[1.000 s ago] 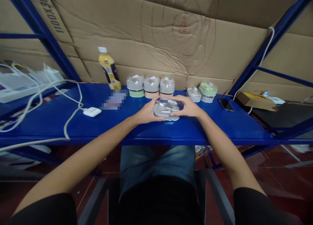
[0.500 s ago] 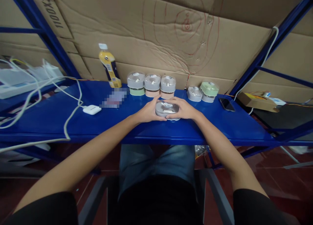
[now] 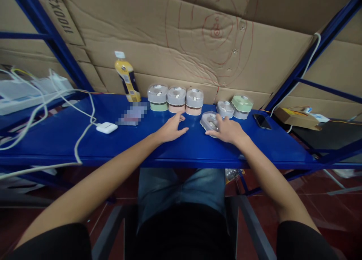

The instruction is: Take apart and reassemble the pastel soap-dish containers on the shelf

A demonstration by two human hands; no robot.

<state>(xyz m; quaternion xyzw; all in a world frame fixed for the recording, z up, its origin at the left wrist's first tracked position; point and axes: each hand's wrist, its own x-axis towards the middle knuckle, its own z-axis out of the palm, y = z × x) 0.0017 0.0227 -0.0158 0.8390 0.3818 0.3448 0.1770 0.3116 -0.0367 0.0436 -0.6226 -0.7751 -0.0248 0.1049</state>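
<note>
My right hand grips a small grey container with a clear lid, thumb at its front and fingers over its right side. The container looks slightly tilted, close to the tabletop; whether it touches cannot be made out. My left hand is empty with fingers apart, to the left of it. Just behind the held one sits another grey container, beside a green container stacked on a grey one. Farther left, grey containers are stacked on a green container and two pink containers.
On the blue table are a yellow bottle, a blurred-out flat item, a white case and a phone. White cables run along the left. A cardboard wall stands behind.
The grey container has moved right in my right hand, from between both hands. My left hand has let go of it and its fingers have spread.
</note>
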